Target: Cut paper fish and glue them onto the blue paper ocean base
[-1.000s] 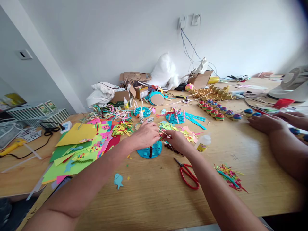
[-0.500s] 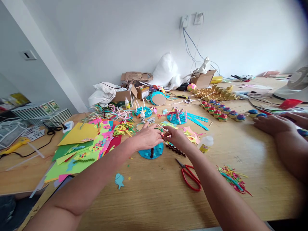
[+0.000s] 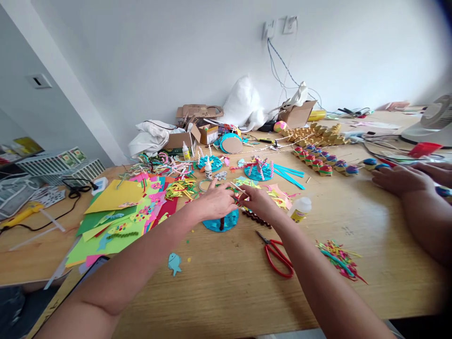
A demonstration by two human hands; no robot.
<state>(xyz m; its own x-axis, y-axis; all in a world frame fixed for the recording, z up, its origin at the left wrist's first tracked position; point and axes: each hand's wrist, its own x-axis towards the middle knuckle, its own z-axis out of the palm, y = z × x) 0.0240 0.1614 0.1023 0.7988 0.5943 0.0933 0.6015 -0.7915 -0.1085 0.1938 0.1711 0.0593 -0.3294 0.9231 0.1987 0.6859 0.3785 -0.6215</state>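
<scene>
My left hand (image 3: 219, 202) is bent over a blue disc (image 3: 229, 223) that has an upright dark brown fuzzy stem. Its fingers are closed together, and their tips and whatever they grip are hidden. Close beside it, my right hand (image 3: 259, 201) pinches a thin pale stick (image 3: 238, 188), which points toward the left hand. Dark brown wavy strips (image 3: 259, 219) lie just under the right wrist. Red-handled scissors (image 3: 277, 254) rest on the table near my right forearm, and a light blue paper fish (image 3: 174, 264) lies nearer the front.
Coloured paper sheets (image 3: 109, 200) are piled at left. A clear glue bottle (image 3: 300, 209) stands right of my hands. Two decorated blue discs are behind. Cut coloured strips (image 3: 342, 260) form a heap at right, near another person's hand (image 3: 402, 180). Painted egg-carton pieces (image 3: 321, 162) stand beyond.
Both hands stay almost in the same place over the blue disc, the stick still between the right fingers. The whole view has shifted very slightly.
</scene>
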